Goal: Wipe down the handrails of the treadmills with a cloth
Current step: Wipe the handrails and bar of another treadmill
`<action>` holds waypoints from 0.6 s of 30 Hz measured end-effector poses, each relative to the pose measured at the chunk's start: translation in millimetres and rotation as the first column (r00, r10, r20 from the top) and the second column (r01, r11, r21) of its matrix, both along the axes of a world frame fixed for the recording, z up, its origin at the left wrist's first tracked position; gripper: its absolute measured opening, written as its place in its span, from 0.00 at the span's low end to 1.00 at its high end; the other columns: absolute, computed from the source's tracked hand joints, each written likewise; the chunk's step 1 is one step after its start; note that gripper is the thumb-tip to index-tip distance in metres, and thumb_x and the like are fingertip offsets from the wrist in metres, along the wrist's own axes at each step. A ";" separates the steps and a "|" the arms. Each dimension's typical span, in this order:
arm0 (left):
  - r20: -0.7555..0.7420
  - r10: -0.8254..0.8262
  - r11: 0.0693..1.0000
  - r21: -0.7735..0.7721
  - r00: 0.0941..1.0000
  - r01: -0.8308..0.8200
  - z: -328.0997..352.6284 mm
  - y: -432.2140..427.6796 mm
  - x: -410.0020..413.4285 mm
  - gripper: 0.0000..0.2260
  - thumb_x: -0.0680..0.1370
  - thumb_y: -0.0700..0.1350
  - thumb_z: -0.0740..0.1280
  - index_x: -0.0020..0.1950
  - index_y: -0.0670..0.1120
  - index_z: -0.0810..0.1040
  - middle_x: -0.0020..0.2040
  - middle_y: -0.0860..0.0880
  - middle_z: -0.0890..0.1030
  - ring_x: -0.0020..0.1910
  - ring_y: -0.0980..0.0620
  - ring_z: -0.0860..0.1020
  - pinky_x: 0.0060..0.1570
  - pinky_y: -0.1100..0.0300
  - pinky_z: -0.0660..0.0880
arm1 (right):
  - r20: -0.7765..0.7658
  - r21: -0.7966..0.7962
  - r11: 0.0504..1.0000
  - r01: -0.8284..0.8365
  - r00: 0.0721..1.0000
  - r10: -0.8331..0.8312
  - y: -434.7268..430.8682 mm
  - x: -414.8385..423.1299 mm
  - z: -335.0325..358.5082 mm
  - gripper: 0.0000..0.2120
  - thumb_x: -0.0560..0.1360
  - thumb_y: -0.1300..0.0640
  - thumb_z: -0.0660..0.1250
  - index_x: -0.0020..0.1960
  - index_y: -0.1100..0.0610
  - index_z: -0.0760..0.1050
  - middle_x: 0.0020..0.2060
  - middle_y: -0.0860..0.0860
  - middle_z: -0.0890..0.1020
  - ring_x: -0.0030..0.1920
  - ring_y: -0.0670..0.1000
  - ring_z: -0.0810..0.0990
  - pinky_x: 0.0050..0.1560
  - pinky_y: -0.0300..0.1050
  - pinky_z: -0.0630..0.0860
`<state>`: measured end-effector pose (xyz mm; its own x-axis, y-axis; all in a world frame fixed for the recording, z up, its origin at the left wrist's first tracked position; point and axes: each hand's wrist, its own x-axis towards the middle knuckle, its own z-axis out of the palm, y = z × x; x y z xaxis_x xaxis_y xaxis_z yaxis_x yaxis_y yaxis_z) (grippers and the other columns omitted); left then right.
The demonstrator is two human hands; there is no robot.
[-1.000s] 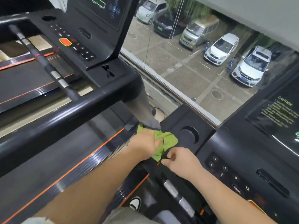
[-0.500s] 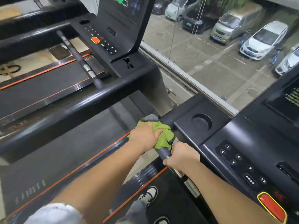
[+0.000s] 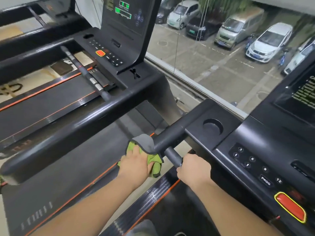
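A green cloth with a grey backing point(image 3: 147, 151) is wrapped over the near end of the black side handrail point(image 3: 172, 135) of the treadmill I stand on. My left hand point(image 3: 136, 165) grips the cloth against that rail end. Just to the right, my right hand point(image 3: 193, 168) is curled round the thinner grey front grip bar point(image 3: 173, 155), which runs down toward me and is hidden below my fist.
The console point(image 3: 265, 160) with number keys, a cup holder point(image 3: 213, 127) and a red stop button point(image 3: 290, 207) lies to the right. A neighbouring treadmill's long handrail point(image 3: 71, 128) and console point(image 3: 109, 53) stand to the left. A window ahead overlooks parked cars.
My left hand has slid the cloth back along the rail toward me, baring more of the black handrail. My right hand took hold of the grey grip bar. The view tilted up.
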<state>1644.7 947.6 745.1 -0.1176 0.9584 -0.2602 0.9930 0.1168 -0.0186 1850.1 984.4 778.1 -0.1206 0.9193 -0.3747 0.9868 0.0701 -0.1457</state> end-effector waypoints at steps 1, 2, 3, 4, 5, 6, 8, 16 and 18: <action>0.028 0.000 1.000 -0.009 1.000 0.000 4.3 13.3 7.1 0.24 0.83 0.64 0.54 0.73 0.51 0.68 0.65 0.45 0.68 0.64 0.42 0.72 0.55 0.47 0.76 | 0.025 -0.003 1.000 0.011 1.000 -0.011 -1.1 -3.8 1.0 0.15 0.75 0.48 0.71 0.59 0.52 0.77 0.49 0.49 0.83 0.48 0.51 0.83 0.51 0.45 0.81; 0.062 0.003 1.000 -0.014 0.998 -0.002 6.7 26.8 13.8 0.24 0.83 0.64 0.54 0.72 0.50 0.69 0.65 0.44 0.69 0.64 0.42 0.73 0.56 0.46 0.77 | 0.053 -0.007 1.000 0.018 0.998 -0.018 -0.9 -7.3 2.4 0.15 0.75 0.48 0.71 0.59 0.51 0.77 0.49 0.49 0.83 0.49 0.52 0.83 0.51 0.46 0.81; 0.103 0.006 1.000 -0.024 0.995 -0.004 8.3 38.9 20.0 0.24 0.83 0.64 0.54 0.70 0.49 0.70 0.65 0.44 0.70 0.64 0.42 0.73 0.56 0.45 0.77 | 0.080 -0.013 1.000 0.025 0.996 -0.024 -0.3 -10.0 4.8 0.15 0.74 0.48 0.71 0.58 0.51 0.77 0.49 0.49 0.82 0.49 0.52 0.83 0.50 0.46 0.81; 0.146 0.009 1.000 -0.025 0.989 -0.005 9.2 48.8 24.7 0.24 0.83 0.64 0.54 0.70 0.49 0.71 0.65 0.44 0.71 0.64 0.42 0.73 0.57 0.45 0.78 | 0.101 -0.020 0.999 0.036 0.994 -0.034 1.1 -12.2 7.7 0.15 0.73 0.48 0.71 0.58 0.51 0.77 0.49 0.49 0.82 0.49 0.53 0.82 0.47 0.46 0.79; 0.174 -0.001 1.000 -0.019 0.985 0.004 8.6 54.9 27.1 0.24 0.83 0.64 0.55 0.70 0.49 0.71 0.66 0.44 0.71 0.65 0.42 0.74 0.57 0.44 0.78 | 0.114 -0.027 0.998 0.057 0.992 -0.054 2.9 -13.9 10.4 0.15 0.73 0.48 0.71 0.57 0.51 0.77 0.50 0.49 0.82 0.49 0.54 0.82 0.45 0.45 0.77; 0.188 -0.021 1.000 -0.003 0.982 0.022 7.1 56.0 26.7 0.24 0.83 0.64 0.55 0.70 0.49 0.71 0.66 0.44 0.71 0.65 0.42 0.74 0.58 0.44 0.77 | 0.123 -0.036 0.996 0.083 0.989 -0.078 4.7 -14.8 12.6 0.15 0.72 0.48 0.70 0.57 0.52 0.77 0.50 0.50 0.82 0.49 0.55 0.81 0.44 0.45 0.74; 0.187 -0.090 0.996 0.031 0.978 0.086 6.3 41.0 14.7 0.23 0.83 0.62 0.57 0.72 0.49 0.70 0.69 0.44 0.68 0.66 0.43 0.72 0.58 0.46 0.77 | 0.139 -0.049 0.992 0.119 0.984 -0.111 7.0 -16.4 15.7 0.16 0.72 0.49 0.69 0.57 0.53 0.77 0.51 0.51 0.81 0.52 0.56 0.82 0.44 0.45 0.73; 0.221 -0.317 0.948 0.079 0.922 0.307 -4.6 -27.4 -57.4 0.19 0.79 0.54 0.62 0.71 0.58 0.70 0.75 0.47 0.57 0.51 0.47 0.77 0.40 0.56 0.75 | 0.106 -0.048 0.977 0.209 0.973 -0.203 5.9 -18.1 14.4 0.08 0.69 0.51 0.70 0.46 0.53 0.76 0.39 0.48 0.79 0.41 0.54 0.79 0.37 0.43 0.73; 0.154 -0.355 0.935 0.059 0.922 0.350 -9.6 -14.1 -51.9 0.24 0.80 0.54 0.62 0.75 0.54 0.65 0.75 0.44 0.58 0.59 0.46 0.75 0.48 0.55 0.78 | 0.082 -0.048 0.971 0.234 0.970 -0.230 4.2 -17.1 10.6 0.09 0.70 0.49 0.71 0.47 0.52 0.77 0.40 0.48 0.80 0.42 0.54 0.79 0.40 0.44 0.76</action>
<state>1592.9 933.5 735.5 0.2701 0.9379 -0.2178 0.9596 -0.2435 0.1411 1832.9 988.6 788.7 0.1237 0.8956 -0.4272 0.9835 -0.1681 -0.0676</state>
